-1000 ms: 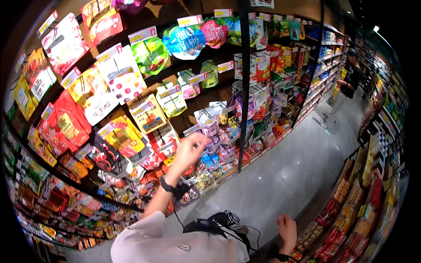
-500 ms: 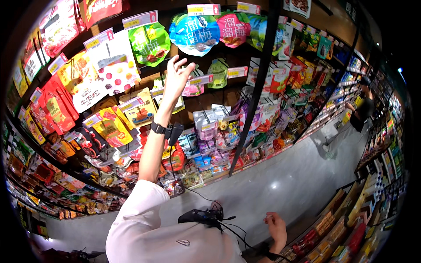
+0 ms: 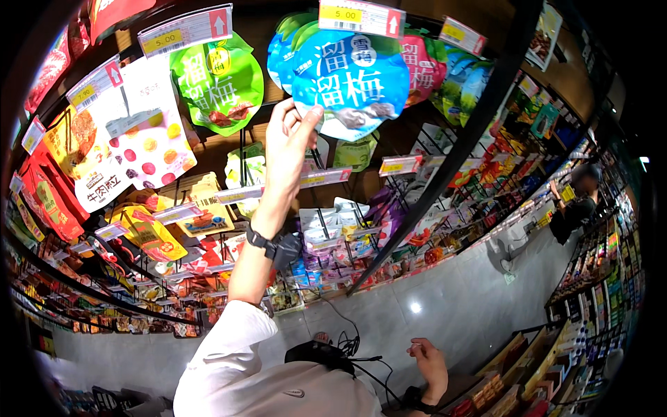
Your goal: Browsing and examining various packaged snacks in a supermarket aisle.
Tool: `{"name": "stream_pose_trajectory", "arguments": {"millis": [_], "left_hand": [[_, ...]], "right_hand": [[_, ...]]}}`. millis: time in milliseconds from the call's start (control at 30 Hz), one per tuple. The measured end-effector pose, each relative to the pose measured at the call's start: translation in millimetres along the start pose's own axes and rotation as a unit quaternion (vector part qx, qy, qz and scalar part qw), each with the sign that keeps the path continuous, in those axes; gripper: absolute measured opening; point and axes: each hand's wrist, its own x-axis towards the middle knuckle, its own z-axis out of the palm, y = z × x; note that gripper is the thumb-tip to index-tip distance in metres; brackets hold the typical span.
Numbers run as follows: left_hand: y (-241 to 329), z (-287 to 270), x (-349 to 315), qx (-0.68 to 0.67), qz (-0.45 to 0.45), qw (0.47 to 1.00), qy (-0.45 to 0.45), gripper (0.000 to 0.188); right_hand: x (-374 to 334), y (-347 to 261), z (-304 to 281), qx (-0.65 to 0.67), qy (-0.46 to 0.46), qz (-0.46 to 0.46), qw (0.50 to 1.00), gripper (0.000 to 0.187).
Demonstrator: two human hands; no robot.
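The left hand (image 3: 288,139) has its grip closed in a pinch on a shiny blue rounded plastic pouch (image 3: 347,62). The thumb lies on the front of the pouch, low on its left side, and the other fingers are at its edge, partly hidden. The blue pouch is up high on the rack, in front of more blue pouches, and a white price tag with a yellow patch (image 3: 361,19) covers its top.

Just left of it hangs a bright green rounded pouch (image 3: 217,83), and on the right is a pink pouch (image 3: 419,69). Farther left is a big white bag with colored dots (image 3: 149,139). A tall black pole (image 3: 451,167) leans across the view on the right.

A black band with a small box (image 3: 278,247) is on the left wrist, below a pale short sleeve (image 3: 233,340). The right hand (image 3: 429,365) is down low, well away from the pouch. Its grip is loosely open, with bent fingers and nothing in it. Near it is a black bag with wires (image 3: 319,356), over the gray floor (image 3: 451,299). Far off to the right stands a person in black (image 3: 577,208).
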Motion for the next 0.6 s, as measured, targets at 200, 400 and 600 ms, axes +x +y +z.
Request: {"name": "stream_pose_trajectory", "arguments": {"millis": [200,400,600], "left_hand": [[17,9,-12,0.085,0.037,0.995,-0.049,0.024],[60,14,-34,0.125,0.078,0.989,-0.027,0.027],[71,56,-68,0.195,0.116,0.974,-0.009,0.019]], "right_hand": [[60,-22,0,0.017,-0.072,-0.052,0.996,0.025],[122,-16,-7,0.035,-0.136,-0.135,0.981,0.027],[179,4,-39,0.015,-0.196,-0.178,0.964,0.026]]}}
